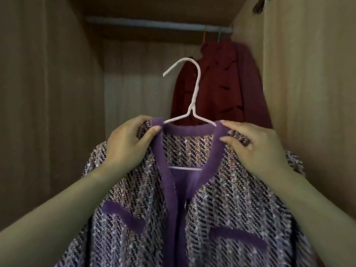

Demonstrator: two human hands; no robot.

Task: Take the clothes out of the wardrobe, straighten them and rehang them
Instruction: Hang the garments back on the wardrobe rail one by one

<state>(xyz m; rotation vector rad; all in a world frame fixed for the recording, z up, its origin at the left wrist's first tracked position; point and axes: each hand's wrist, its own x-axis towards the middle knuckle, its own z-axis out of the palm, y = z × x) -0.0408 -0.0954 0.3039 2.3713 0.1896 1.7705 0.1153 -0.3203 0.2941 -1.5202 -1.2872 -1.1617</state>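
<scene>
A purple tweed jacket point(221, 205) with fuzzy purple trim sits on a white hanger point(194, 89), held up in front of the open wardrobe. My left hand point(127, 143) grips the jacket's left shoulder, thumb on the collar trim. At the other shoulder, my right hand point(254, 145) pinches the fabric beside the collar. The hanger's hook points up and left, free of the rail point(146, 24), which runs across the top of the wardrobe. The jacket's lower part is cut off by the frame.
A dark red garment point(227, 85) hangs at the rail's right end on an orange hanger and a green hanger. Wooden wardrobe walls point(48, 112) close in left and right. The rail's left and middle stretch is bare.
</scene>
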